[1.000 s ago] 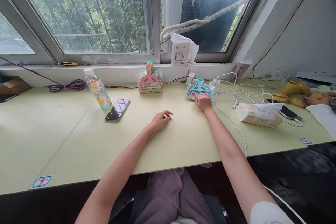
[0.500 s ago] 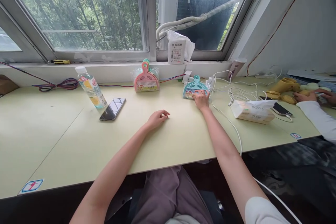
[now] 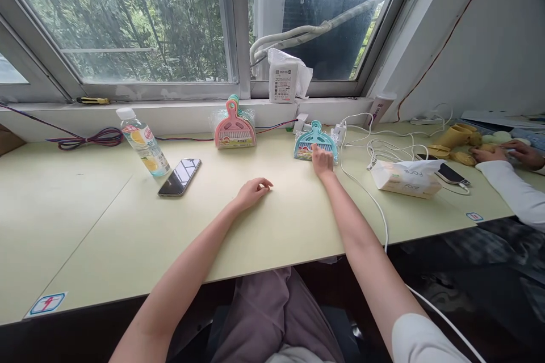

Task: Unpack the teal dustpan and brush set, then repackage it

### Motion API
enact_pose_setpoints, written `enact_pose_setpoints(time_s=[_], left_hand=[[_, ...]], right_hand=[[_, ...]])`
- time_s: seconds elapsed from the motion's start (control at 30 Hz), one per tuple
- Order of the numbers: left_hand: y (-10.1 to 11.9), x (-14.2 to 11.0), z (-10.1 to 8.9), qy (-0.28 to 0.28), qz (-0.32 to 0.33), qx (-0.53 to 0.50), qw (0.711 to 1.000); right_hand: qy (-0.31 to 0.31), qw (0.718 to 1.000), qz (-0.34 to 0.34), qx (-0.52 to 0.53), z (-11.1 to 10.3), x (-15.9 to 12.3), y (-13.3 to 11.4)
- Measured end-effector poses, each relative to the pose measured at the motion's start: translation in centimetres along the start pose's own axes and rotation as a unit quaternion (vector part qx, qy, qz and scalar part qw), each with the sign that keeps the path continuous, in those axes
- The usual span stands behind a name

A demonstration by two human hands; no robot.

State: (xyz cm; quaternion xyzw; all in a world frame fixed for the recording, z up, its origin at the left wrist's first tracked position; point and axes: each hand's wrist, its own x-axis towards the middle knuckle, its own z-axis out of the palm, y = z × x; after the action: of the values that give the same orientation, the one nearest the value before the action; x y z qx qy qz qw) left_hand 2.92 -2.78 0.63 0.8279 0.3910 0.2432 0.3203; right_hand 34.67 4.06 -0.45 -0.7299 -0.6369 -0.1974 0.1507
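My right hand [image 3: 322, 160] reaches far across the pale green desk [image 3: 128, 227] and rests on the front edge of a small teal dustpan-and-brush set [image 3: 314, 139], fingers curled over it. My left hand [image 3: 252, 191] lies on the desk near the middle, fingers loosely bent and apart, holding nothing. A pink dustpan set [image 3: 233, 130] in clear wrap leans against the windowsill to the left of the teal one.
A drink bottle [image 3: 140, 143] and a phone [image 3: 179, 177] lie at the left. White cables [image 3: 378, 150], a tissue pack [image 3: 406, 178] and a second phone [image 3: 451, 173] sit at the right. Another person's hands [image 3: 506, 153] handle yellow items at the far right.
My right hand has shifted slightly on the teal dustpan set. The camera view has drifted right. The other person's hands have moved among the yellow items.
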Motion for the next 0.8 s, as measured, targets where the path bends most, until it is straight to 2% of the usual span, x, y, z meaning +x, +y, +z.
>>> enact_pose_setpoints(time_s=[0.1,0.27,0.6,0.8], left_hand=[[0.2,0.0,-0.1,-0.015,0.003,-0.012,1.000],[0.5,0.1,-0.3,-0.054,0.010,-0.052,0.997],[0.2,0.3,-0.1,-0.042,0.006,-0.045,0.998],[0.0,0.3,0.0,-0.042,0.013,-0.045,0.998]], right_hand=[[-0.041,0.998,-0.031,0.021,0.0,-0.1,0.0],[-0.048,0.996,-0.051,0.058,0.0,-0.1,-0.1],[-0.057,0.992,-0.063,0.093,-0.5,-0.5,-1.6],[-0.085,0.990,-0.066,0.091,-0.2,-0.3,-1.4]])
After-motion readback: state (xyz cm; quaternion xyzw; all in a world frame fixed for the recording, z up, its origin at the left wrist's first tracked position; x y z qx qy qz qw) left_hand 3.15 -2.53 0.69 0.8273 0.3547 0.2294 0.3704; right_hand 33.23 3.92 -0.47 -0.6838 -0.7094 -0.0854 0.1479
